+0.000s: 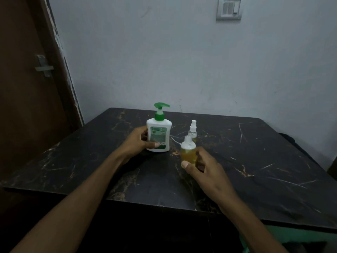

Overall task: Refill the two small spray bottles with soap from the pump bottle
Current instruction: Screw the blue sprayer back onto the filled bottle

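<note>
A white pump bottle (159, 133) with a green pump head stands upright near the middle of the dark marbled table (255, 161). My left hand (138, 143) grips its lower left side, thumb across the label. To its right, a small spray bottle (188, 150) holding yellow liquid has a white cap; my right hand (204, 168) wraps around its lower part. Just behind it stands a second small spray bottle (193, 129), clear, with a white nozzle, touched by neither hand.
The table reaches to a pale wall at the back. A brown door (27, 88) with a metal latch is at the left. A switch plate (229, 8) hangs high on the wall. Something green (291, 236) shows below the table's right front edge.
</note>
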### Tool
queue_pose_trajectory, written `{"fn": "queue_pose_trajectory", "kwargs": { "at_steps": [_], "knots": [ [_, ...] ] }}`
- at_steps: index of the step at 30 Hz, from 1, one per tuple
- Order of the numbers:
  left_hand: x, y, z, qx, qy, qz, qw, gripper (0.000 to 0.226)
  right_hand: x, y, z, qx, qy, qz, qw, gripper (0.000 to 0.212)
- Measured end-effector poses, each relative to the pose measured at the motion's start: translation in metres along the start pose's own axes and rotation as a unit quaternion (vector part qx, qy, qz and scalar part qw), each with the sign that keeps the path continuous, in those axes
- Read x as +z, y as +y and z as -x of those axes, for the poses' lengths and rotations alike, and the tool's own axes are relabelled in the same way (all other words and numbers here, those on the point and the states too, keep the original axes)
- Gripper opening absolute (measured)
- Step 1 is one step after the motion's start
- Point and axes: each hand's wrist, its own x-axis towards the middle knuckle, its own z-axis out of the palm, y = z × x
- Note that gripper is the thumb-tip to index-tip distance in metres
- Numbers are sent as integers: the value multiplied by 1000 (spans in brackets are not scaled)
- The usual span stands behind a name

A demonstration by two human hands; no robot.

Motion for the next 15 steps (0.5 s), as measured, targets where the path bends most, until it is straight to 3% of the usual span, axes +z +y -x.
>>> {"fn": "queue_pose_trajectory", "kwargs": {
  "at_steps": [8, 15],
  "knots": [
    [-1, -1, 6, -6, 0, 18, 1000, 47, 12, 3, -6, 13, -4, 90, 996, 27],
    [-5, 0, 14, -19, 17, -18, 1000, 64, 13, 6, -8, 2, 9, 108, 994, 21]
  ]
}}
